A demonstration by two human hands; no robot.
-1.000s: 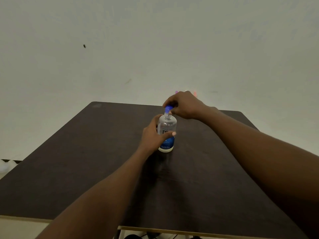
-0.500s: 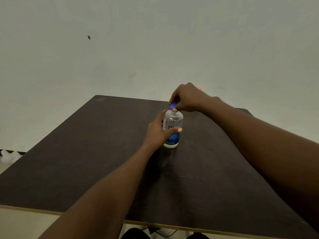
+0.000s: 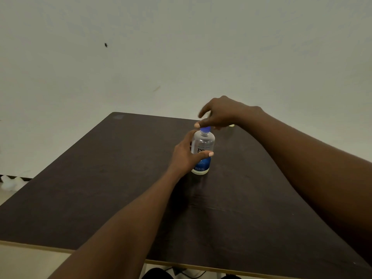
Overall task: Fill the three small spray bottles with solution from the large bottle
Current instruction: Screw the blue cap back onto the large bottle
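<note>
Bottle [image 3: 202, 152] stands upright on the dark table [image 3: 100, 188], toward the far edge, with its blue cap [image 3: 205, 129] on. Left hand [image 3: 186, 156] wraps the bottle's body, thumb across the label. Right hand [image 3: 219, 114] hovers just over the cap, thumb tip beside it and index finger raised. Blur hides whether it pinches the cap. Pale wall [image 3: 181, 47] rises behind.

obstacle: bottle [image 3: 203, 141] upright at centre of table [image 3: 90, 198] | free: surface left, right, near | wall [image 3: 181, 57] behind far edge
</note>
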